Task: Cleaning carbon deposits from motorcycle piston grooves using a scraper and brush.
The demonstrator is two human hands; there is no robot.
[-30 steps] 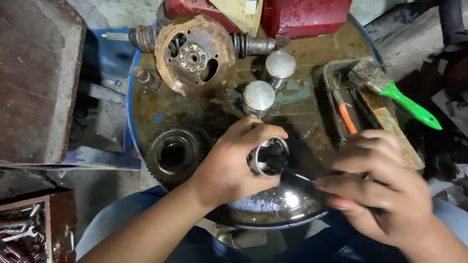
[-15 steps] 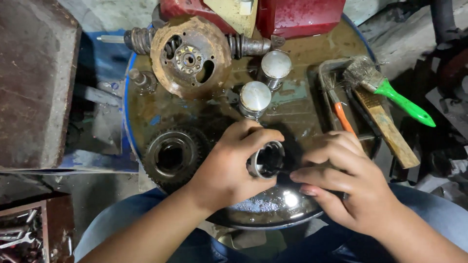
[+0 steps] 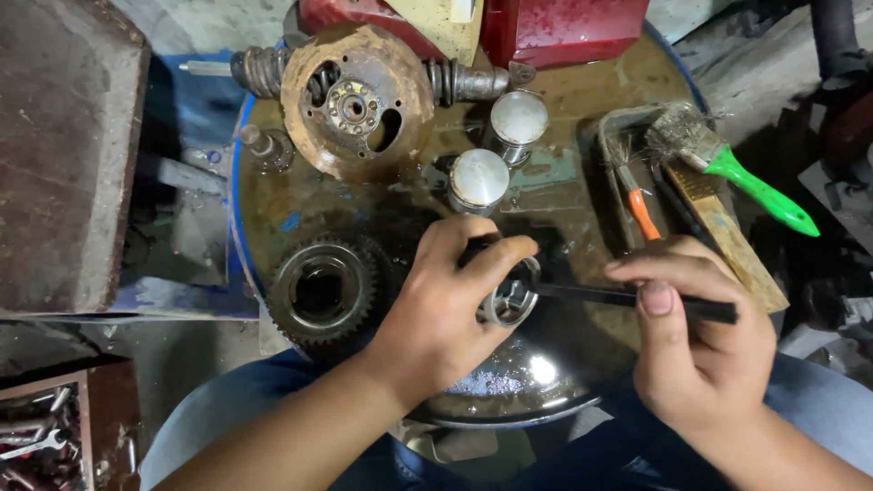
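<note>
Right now your left hand [image 3: 446,309] is wrapped around a small hollow metal piston [image 3: 509,295], fingers curled over its top and thumb along the side, so that its open end faces toward your other hand. You hold it just above the near edge of the blue drum [image 3: 238,227], over a shiny metal bowl [image 3: 527,382] that sits at the drum's near rim. Your right hand [image 3: 700,341] is closed on a thin black tool [image 3: 627,295], pinched between thumb and fingers, and the tool's tip reaches into the piston's open end. Whether the tip touches the inner wall you cannot tell from this view.

On the rusty drum top, a dark toothed gear [image 3: 320,291] lies flat just to the left of your left hand. Beyond your left hand stand two more pistons, one [image 3: 479,179] close to your knuckles and another [image 3: 517,119] a little farther away, both crown-up. At the far left of the drum top rests a rusty round plate [image 3: 355,100] with a shaft running through it. To the right, a shallow tray [image 3: 611,182] holds an orange-handled brush [image 3: 637,200] and a green-handled paintbrush [image 3: 727,164], with a wooden-backed wire brush [image 3: 718,227] lying beside them. A red metal box [image 3: 564,27] sits at the far edge.
</note>
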